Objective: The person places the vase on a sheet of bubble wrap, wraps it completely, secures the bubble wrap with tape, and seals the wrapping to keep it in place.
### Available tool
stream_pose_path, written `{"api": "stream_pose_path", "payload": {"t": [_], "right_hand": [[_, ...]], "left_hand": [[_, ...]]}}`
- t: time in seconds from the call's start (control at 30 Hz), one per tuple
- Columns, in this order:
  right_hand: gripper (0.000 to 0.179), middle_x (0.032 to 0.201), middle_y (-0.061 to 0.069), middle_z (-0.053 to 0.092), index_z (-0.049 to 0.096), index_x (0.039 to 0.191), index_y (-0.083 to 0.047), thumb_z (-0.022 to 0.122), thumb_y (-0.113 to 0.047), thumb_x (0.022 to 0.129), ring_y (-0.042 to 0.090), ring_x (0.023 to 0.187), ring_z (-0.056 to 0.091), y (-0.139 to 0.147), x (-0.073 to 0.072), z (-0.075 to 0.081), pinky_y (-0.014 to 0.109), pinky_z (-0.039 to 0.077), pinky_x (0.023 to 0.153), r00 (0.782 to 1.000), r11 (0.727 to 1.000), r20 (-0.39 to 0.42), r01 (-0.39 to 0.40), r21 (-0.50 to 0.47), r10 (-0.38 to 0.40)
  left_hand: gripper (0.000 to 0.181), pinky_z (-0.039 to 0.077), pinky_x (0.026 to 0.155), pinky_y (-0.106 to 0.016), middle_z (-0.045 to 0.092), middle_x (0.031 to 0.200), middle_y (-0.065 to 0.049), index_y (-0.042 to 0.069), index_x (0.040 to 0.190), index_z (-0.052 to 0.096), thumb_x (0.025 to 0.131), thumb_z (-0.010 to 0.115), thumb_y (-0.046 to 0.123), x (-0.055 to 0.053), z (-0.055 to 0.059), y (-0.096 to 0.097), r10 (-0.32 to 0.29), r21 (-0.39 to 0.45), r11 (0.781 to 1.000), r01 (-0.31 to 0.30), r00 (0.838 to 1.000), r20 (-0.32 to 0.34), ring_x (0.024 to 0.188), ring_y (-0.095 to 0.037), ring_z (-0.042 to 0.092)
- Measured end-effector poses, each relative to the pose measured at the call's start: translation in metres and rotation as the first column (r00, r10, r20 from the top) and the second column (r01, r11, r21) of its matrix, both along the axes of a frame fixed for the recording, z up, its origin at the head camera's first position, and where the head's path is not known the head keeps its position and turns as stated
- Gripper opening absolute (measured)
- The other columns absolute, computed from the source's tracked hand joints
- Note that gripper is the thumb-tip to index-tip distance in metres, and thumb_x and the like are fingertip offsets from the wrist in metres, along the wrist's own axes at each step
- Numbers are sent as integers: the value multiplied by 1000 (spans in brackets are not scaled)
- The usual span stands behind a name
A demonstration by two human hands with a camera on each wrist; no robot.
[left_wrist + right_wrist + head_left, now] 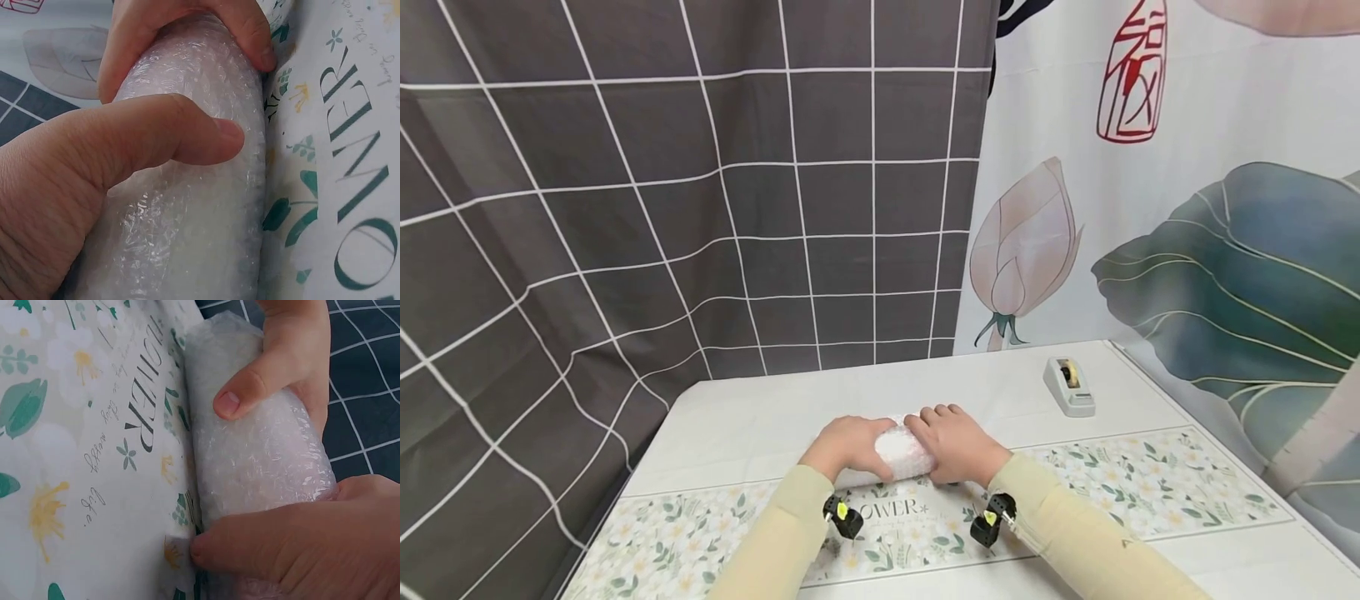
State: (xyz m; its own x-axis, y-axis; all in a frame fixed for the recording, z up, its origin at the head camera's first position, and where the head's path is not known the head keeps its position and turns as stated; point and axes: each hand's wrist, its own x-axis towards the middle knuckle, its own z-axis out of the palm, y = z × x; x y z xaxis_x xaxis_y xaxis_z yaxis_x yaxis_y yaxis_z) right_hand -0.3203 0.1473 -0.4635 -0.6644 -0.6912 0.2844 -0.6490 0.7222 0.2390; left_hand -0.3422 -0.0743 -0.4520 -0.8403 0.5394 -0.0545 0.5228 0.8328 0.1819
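Note:
A cylinder-shaped bundle in clear bubble wrap (904, 454) lies on its side on the table, with something pinkish white inside that I cannot make out. My left hand (850, 446) grips its left part, the thumb (206, 134) lying across the near side of the wrap. Around the right part curls my right hand (958, 446), its thumb (231, 544) reaching down to the tablecloth. Beside that thumb, in the right wrist view, is a small see-through strip (177, 553), perhaps tape. The fingers behind the bundle are partly hidden.
At the back right of the table stands a grey tape dispenser (1070, 387) with a yellowish roll. A white cloth (760, 417) with a flower-printed band (1120, 483) covers the table. Behind hang a dark grid curtain (835, 200) and a lotus-printed curtain (1037, 125).

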Motion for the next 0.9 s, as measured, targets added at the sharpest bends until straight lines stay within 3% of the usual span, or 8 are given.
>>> {"api": "stream_pose_path", "payload": {"t": [0.1, 0.2, 0.4, 0.63, 0.77, 0.9], "right_hand": [[71, 98, 4, 61, 55, 120, -14, 85, -35, 59, 25, 87, 61, -2, -3, 0, 42, 52, 79, 999, 1000, 40, 11, -1, -11], [71, 95, 3, 61, 56, 117, -15, 85, -34, 55, 24, 85, 60, -4, -7, 2, 41, 52, 77, 996, 1000, 88, 29, -7, -28], [72, 93, 0, 61, 57, 114, -15, 85, -34, 50, 23, 81, 59, -6, -14, 6, 39, 53, 74, 984, 999, 171, 42, -1, -41], [68, 89, -2, 61, 57, 109, -17, 86, -33, 50, 19, 76, 58, -7, -23, 9, 36, 52, 70, 964, 998, 260, 59, -16, -53], [61, 85, -4, 61, 56, 105, -18, 84, -29, 52, 17, 71, 58, -7, -29, 12, 34, 52, 66, 944, 998, 328, 53, -38, -37], [60, 82, -10, 60, 54, 102, -20, 87, -27, 52, 11, 70, 58, -8, -36, 17, 31, 52, 67, 892, 997, 450, 62, -52, -32]], "left_hand": [[81, 53, 78, -37, 72, 108, 5, 29, 134, 60, 60, 82, 54, 1, -1, -2, -11, -7, 1000, 11, 999, -31, 86, -15, 65], [86, 53, 85, -39, 70, 117, 2, 27, 140, 56, 63, 78, 58, 2, -4, -5, -35, -18, 999, 33, 993, -113, 97, -18, 66], [81, 51, 89, -41, 65, 116, 2, 26, 141, 55, 70, 70, 60, 12, -10, -9, -83, -46, 996, 72, 947, -310, 103, -19, 62], [81, 50, 92, -41, 60, 116, 2, 24, 143, 53, 71, 73, 56, 20, -12, -7, -74, -74, 996, 49, 919, -387, 103, -18, 57], [84, 50, 92, -41, 60, 118, 1, 23, 143, 52, 69, 78, 54, 20, -14, -8, -74, -82, 996, 45, 912, -404, 104, -18, 57], [87, 49, 92, -40, 60, 117, 1, 22, 144, 52, 68, 80, 55, 21, -16, -8, -69, -84, 996, 36, 897, -436, 105, -19, 58]]}}
